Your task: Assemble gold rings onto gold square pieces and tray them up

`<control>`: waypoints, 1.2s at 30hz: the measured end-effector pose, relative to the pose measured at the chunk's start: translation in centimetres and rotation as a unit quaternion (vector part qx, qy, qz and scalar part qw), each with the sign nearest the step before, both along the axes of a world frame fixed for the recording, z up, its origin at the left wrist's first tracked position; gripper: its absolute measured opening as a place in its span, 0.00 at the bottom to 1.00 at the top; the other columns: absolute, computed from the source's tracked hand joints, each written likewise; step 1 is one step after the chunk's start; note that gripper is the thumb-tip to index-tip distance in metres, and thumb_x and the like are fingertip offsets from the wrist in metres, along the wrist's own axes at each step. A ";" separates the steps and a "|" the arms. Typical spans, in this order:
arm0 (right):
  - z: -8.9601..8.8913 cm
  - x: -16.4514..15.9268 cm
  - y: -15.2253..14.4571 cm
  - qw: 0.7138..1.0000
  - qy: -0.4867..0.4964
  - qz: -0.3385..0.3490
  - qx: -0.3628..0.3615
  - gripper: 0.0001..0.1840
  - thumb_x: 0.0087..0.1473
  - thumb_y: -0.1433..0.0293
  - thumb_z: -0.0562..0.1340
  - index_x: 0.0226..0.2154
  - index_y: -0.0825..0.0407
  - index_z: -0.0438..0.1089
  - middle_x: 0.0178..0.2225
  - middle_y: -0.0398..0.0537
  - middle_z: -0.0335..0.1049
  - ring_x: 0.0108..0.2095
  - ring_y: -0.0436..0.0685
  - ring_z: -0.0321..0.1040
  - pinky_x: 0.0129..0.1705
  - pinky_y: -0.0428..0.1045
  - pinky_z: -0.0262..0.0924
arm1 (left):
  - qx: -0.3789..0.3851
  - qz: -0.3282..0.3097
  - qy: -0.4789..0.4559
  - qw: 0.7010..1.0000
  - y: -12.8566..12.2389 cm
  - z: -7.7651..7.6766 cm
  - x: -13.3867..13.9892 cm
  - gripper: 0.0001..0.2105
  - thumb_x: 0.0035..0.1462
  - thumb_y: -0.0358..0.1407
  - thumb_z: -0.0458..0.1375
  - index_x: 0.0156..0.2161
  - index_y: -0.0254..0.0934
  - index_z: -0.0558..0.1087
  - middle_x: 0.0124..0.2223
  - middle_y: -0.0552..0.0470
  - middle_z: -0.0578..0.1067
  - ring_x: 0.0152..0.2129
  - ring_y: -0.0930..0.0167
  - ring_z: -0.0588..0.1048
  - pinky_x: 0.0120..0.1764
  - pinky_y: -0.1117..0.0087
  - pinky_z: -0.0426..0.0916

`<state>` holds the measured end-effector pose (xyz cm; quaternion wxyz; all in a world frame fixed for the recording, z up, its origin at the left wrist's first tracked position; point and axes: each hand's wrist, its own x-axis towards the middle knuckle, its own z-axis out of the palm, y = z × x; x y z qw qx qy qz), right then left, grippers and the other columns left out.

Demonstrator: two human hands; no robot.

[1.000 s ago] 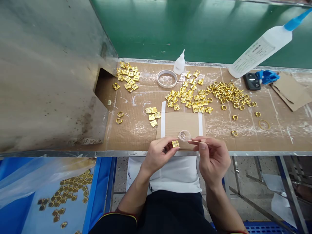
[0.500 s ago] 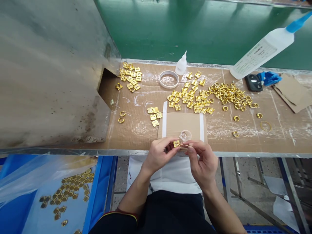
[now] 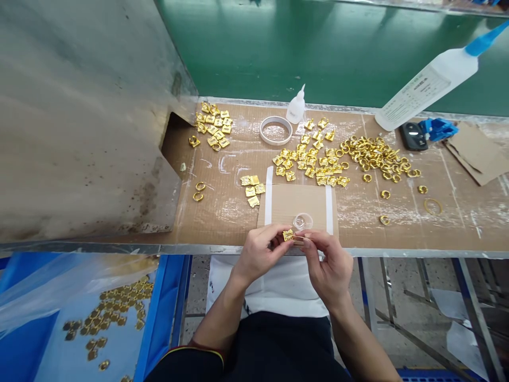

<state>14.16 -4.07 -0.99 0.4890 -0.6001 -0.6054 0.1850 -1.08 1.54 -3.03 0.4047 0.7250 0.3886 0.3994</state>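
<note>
My left hand (image 3: 260, 252) pinches a small square gold piece (image 3: 288, 234) between thumb and fingers at the table's front edge. Closed around a thin stick (image 3: 299, 237), my right hand (image 3: 329, 262) brings its tip against the gold piece. Just beyond my fingers, a small clear round dish (image 3: 303, 221) rests on a cardboard pad (image 3: 296, 199) with white tape strips along its sides. Several square gold pieces (image 3: 252, 190) lie left of the pad, and more square gold pieces (image 3: 306, 156) are spread behind it.
Gold rings (image 3: 376, 154) are heaped at the right. A tape roll (image 3: 275, 130) and a small dropper bottle (image 3: 296, 106) stand at the back. A large white bottle (image 3: 427, 87) leans at the back right. A metal box (image 3: 87, 122) bounds the left; a blue tray (image 3: 149, 318) sits below.
My right hand has shifted slightly left, toward the gold piece, with the stick. The left hand has barely moved and keeps its pinch.
</note>
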 end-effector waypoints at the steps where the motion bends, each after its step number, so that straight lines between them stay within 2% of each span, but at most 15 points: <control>1: -0.1 0.0 0.0 1.000 0.006 -0.002 -0.003 0.08 0.64 0.75 0.61 0.41 0.47 0.72 0.37 0.46 0.82 0.35 0.55 0.82 0.34 0.47 0.79 | -0.002 0.000 0.000 1.000 0.0 0.0 0.0 0.08 0.63 0.37 0.63 0.43 0.35 0.79 0.28 0.53 0.80 0.21 0.74 0.76 0.27 0.76 0.73; 9: -0.3 0.1 -0.1 1.000 0.018 -0.002 -0.011 0.07 0.65 0.75 0.60 0.42 0.47 0.72 0.38 0.46 0.82 0.35 0.55 0.82 0.33 0.48 0.79 | -0.003 0.000 0.001 1.000 0.0 0.1 0.0 0.08 0.63 0.36 0.63 0.43 0.35 0.79 0.28 0.52 0.80 0.21 0.74 0.76 0.27 0.76 0.73; 19: -0.1 0.3 -0.1 1.000 0.017 0.014 -0.013 0.09 0.64 0.76 0.60 0.42 0.46 0.72 0.38 0.45 0.80 0.35 0.53 0.82 0.31 0.44 0.77 | 0.004 -0.003 -0.007 1.000 0.0 -0.1 0.0 0.07 0.62 0.34 0.63 0.44 0.34 0.79 0.28 0.53 0.79 0.21 0.75 0.75 0.27 0.76 0.72; 26: -0.1 0.5 -0.1 0.999 0.013 0.020 -0.022 0.07 0.65 0.74 0.60 0.42 0.47 0.72 0.38 0.46 0.81 0.35 0.55 0.81 0.31 0.46 0.78 | -0.006 -0.001 0.001 1.000 0.0 0.0 -0.1 0.07 0.62 0.35 0.63 0.43 0.35 0.79 0.28 0.53 0.80 0.21 0.74 0.76 0.27 0.76 0.73; 36: 0.0 0.4 0.1 1.000 0.000 0.025 0.001 0.08 0.65 0.75 0.60 0.42 0.46 0.72 0.38 0.46 0.82 0.36 0.55 0.82 0.33 0.47 0.79 | -0.001 0.000 0.002 1.000 0.0 -0.2 0.0 0.07 0.63 0.36 0.63 0.44 0.35 0.79 0.27 0.53 0.79 0.21 0.74 0.75 0.28 0.75 0.73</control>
